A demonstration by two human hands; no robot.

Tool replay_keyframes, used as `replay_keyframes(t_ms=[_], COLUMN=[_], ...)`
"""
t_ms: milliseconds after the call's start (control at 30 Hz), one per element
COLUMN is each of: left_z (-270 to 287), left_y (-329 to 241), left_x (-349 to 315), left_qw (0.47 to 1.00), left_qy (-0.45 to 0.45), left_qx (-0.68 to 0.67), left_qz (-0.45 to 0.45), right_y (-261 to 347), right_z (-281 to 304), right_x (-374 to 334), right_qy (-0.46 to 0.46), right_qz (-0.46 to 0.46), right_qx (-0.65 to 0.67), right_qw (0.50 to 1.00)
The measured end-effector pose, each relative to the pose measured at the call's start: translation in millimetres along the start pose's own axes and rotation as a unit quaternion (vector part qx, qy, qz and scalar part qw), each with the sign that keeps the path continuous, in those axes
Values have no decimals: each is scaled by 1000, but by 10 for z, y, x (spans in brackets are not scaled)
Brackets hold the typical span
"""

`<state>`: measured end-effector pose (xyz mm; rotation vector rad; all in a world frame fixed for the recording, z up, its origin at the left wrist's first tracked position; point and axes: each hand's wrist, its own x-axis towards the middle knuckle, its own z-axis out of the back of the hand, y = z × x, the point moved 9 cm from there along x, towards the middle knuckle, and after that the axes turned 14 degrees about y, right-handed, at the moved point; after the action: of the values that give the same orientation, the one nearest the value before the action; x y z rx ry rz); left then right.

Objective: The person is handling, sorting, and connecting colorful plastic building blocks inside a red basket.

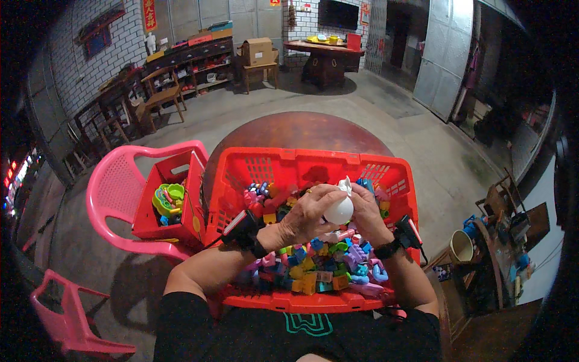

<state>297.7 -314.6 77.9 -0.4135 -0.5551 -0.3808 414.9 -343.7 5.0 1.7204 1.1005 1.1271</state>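
Observation:
A white, rounded toy (339, 211) with a knobby top is held up between my two hands, above a large red plastic basket (313, 158). My left hand (306, 211) has its fingers closed around the toy's left side. My right hand (369, 216) grips it from the right, its fingertips partly hidden behind it. Below, many colourful building blocks (313, 265) fill the basket in yellow, blue, green, purple and orange. The toy's exact kind cannot be made out.
The basket rests on a round wooden table (289, 128). To its left, a pink plastic chair (111, 181) carries a red box (163, 226) with green and yellow toys. Another pink chair (72, 320) stands lower left. A beige bucket (462, 246) is at the right.

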Motion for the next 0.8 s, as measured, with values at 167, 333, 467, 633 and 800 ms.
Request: replay_keyframes(t_ms=[167, 333, 467, 633, 800], left_z=[-64, -267, -328, -467, -539], left_y=[352, 703, 781, 930, 884], left_x=[-37, -172, -211, -324, -322], left_qw=[979, 908, 900, 862, 856], left_qy=[21, 6, 19, 11, 47], left_qx=[-171, -359, -347, -406, -401], left_qz=[105, 216, 262, 302, 324], right_y=[206, 374, 588, 542, 547], right_z=[-49, -84, -485, -784, -697], right_x=[-39, -109, -196, -239, -233], right_qy=[-36, -69, -33, 28, 21], right_qz=[51, 94, 197, 258, 261], right_qx=[-116, -372, -581, -650, -655], right_qw=[991, 921, 789, 714, 709])
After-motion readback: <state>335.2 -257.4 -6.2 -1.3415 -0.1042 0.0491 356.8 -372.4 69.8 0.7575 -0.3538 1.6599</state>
